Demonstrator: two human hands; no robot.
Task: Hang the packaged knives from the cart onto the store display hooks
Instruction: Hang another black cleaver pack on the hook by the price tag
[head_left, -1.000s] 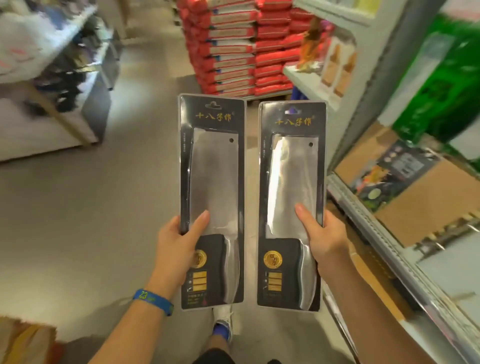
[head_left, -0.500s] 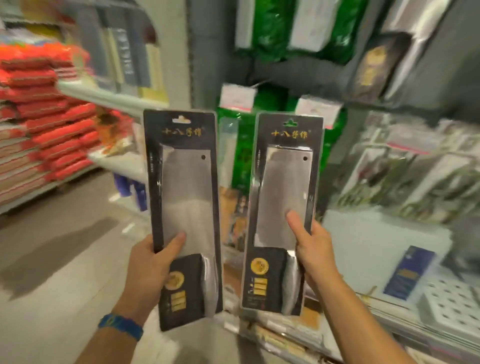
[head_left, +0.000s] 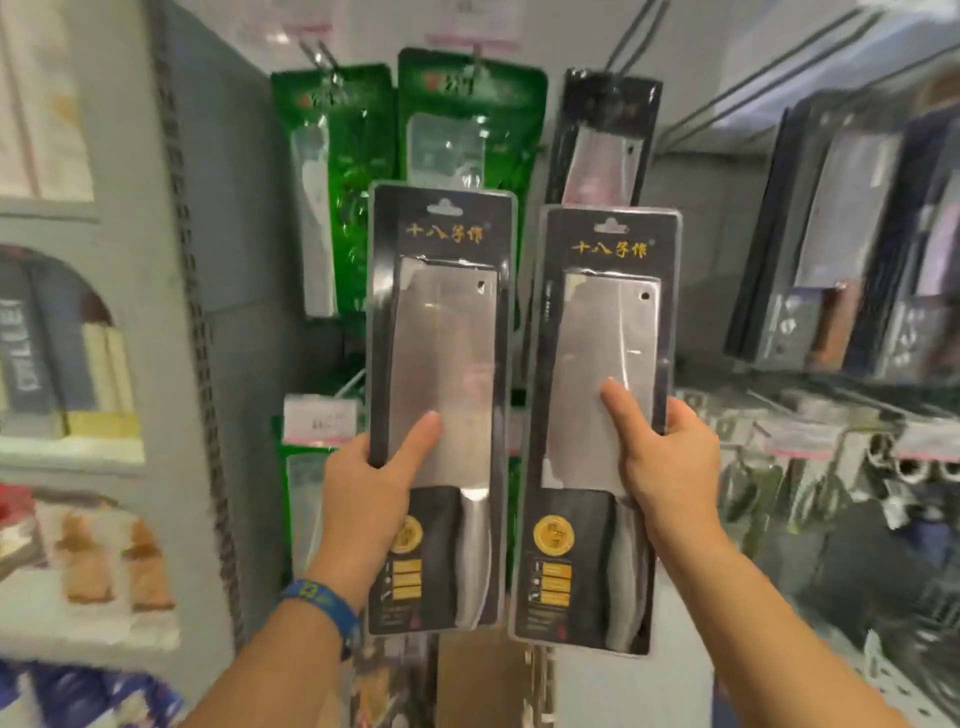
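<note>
While both packs ride upright in front of the display, the head view has it all. The left hand pinches the left pack low on its left edge, thumb flat across the blade window, fingers tucked behind. The right hand does the same on the right pack, thumb on the front, fingers curled round the right edge. Long axes vertical, handles down, hang holes on top: left hole, right hole.

The hooks sit above and beyond the packs, on the back panel. A black pack hangs just over the right pack, its hook wires running up out of frame, so I'd call the right hand the nearer one for that peg.

Two green packs hang behind and above the left pack, crowding that side. A price tag pokes out at the left hand's level, and blurred knife packs fill the right. Each hole has to rise to a hook tip, and the hung packs look likely to get in the way.
</note>
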